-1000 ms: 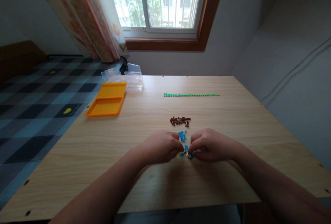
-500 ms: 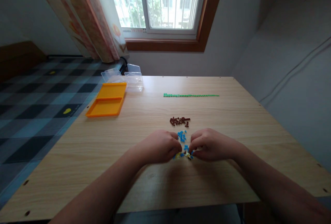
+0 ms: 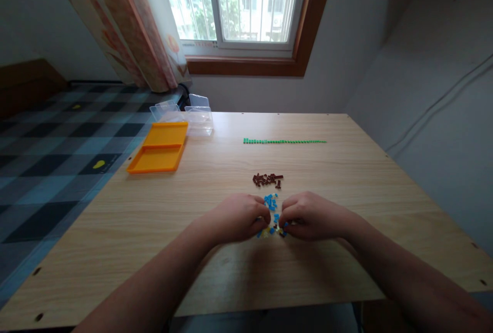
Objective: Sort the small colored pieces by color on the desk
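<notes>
My left hand (image 3: 242, 217) rests at the left side of a small pile of mixed blue, yellow and brown building bricks (image 3: 265, 233). Its fingers are curled in towards the thumb; whatever lies between the tips is too small to make out. On the pile's right side, my right hand (image 3: 308, 216) has thumb and fingers drawn together low over the bricks, and its fingertips hide what they may hold. Between and just beyond both hands lies a loose cluster of blue bricks (image 3: 271, 201). Farther off is a heap of dark brown bricks (image 3: 265, 180).
A long row of small green bricks (image 3: 285, 141) runs across the back of the wooden table (image 3: 208, 179). At the left edge lies an orange two-part tray (image 3: 159, 147), with clear plastic boxes (image 3: 198, 120) behind it. A checked bed (image 3: 50, 169) adjoins the left side.
My right hand has shifted slightly left, closer to my left hand. A few blue bricks between the fingertips have moved a little. The other heaps and the row look the same.
</notes>
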Action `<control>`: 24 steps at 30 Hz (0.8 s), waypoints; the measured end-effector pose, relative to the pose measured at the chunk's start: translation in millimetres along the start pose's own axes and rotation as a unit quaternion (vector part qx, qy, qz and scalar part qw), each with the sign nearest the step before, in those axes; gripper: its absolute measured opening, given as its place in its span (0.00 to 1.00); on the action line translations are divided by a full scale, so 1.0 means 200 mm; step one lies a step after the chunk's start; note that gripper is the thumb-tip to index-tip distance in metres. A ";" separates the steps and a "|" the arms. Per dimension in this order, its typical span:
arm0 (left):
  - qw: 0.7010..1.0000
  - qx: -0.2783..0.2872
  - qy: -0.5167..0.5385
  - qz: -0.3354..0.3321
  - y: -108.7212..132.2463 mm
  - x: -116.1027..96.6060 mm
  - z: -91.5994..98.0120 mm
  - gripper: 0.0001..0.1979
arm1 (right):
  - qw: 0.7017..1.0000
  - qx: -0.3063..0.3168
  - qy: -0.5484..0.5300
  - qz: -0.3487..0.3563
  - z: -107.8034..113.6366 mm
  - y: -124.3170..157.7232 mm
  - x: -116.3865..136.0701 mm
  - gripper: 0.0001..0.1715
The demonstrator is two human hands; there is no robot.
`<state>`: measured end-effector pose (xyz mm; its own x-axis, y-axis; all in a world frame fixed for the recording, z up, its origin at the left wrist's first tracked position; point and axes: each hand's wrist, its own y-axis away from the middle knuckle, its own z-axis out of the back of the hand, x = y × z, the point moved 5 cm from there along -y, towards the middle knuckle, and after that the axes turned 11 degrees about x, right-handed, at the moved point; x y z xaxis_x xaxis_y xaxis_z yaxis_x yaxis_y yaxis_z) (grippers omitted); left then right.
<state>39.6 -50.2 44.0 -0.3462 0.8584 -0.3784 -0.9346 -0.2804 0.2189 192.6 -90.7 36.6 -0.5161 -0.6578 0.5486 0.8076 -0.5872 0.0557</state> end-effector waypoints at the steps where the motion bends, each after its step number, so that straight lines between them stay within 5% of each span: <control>1: 1.000 0.000 0.007 0.002 0.00 0.00 0.00 0.07 | 1.000 0.000 -0.004 0.003 0.00 0.00 0.00 0.15; 6: 0.999 0.003 0.026 0.022 -0.01 0.02 -0.02 0.07 | 0.999 -0.036 -0.030 -0.005 0.07 0.04 -0.02 0.12; 13: 0.999 -0.003 0.046 0.013 0.00 0.00 -0.01 0.06 | 0.989 -0.094 0.035 -0.109 0.12 0.08 -0.18 0.10; 20: 0.981 -0.152 0.058 0.105 0.01 0.16 0.05 0.06 | 0.969 -0.214 0.052 -0.109 0.14 0.06 -0.18 0.12; 24: 0.969 -0.190 0.053 0.151 -0.02 0.27 0.05 0.07 | 0.977 -0.198 0.046 -0.069 0.15 0.07 -0.11 0.10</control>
<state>26.0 1.1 32.0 -0.5965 0.6688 -0.4437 -0.7447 -0.6674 -0.0048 223.1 -70.3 49.9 -0.6504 -0.5892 0.4795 0.5646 -0.7972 -0.2138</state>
